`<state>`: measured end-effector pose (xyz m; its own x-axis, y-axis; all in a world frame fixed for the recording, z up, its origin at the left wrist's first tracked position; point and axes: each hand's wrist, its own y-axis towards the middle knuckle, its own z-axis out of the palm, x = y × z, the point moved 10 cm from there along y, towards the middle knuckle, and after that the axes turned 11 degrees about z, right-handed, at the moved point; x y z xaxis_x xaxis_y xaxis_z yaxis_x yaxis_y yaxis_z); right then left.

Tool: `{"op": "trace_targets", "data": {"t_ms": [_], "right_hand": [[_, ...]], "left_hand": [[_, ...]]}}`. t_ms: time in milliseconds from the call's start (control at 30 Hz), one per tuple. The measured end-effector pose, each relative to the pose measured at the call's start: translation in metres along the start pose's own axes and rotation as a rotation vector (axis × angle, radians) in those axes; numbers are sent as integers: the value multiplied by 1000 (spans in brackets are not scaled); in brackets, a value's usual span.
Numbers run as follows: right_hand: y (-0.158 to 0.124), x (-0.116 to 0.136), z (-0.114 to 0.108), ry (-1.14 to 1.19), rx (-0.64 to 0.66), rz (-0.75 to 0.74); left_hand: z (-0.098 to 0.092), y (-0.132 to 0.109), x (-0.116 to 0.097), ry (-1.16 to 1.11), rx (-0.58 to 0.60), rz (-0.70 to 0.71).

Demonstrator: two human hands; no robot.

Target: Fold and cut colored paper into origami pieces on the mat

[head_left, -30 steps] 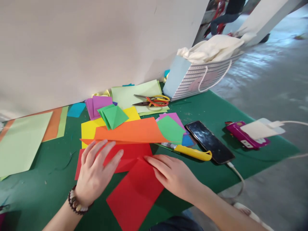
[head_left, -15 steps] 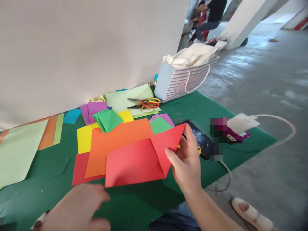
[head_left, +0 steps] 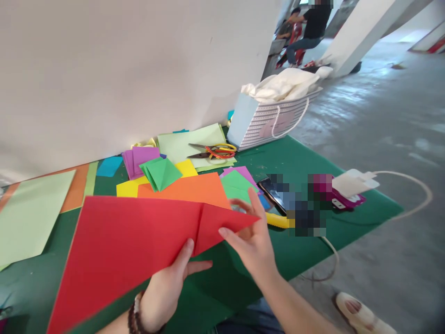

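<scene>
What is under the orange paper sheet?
Beneath the orange sheet, a yellow sheet sticks out at the left; anything else there is covered, and the red sheet hides its near part.

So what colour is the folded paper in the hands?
The folded paper sheet is bright red, best seen in the head view.

- Red paper sheet (head_left: 121,250) is filling the space at 9 o'clock from the right hand (head_left: 250,246), reaching past the left hand (head_left: 165,292).
- Orange paper (head_left: 184,190) and green paper (head_left: 236,185) are crowding 10 to 12 o'clock.
- Yellow-handled cutter (head_left: 278,220) is obstructing 3 o'clock.
- Green mat (head_left: 302,246) is offering passage at 4 o'clock.
</scene>
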<state>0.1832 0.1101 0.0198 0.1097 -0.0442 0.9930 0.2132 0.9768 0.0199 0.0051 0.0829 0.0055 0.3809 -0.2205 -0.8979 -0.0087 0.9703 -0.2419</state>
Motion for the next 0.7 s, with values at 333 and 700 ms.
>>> {"op": "trace_targets", "data": {"t_ms": [333,700], "right_hand": [[22,11,-6,-277,257,-97],[4,23,23,-591,521,-328]], "left_hand": [[-15,12,1,-98,-105,-63],[-8,13,11,-61,45,-171]]}}
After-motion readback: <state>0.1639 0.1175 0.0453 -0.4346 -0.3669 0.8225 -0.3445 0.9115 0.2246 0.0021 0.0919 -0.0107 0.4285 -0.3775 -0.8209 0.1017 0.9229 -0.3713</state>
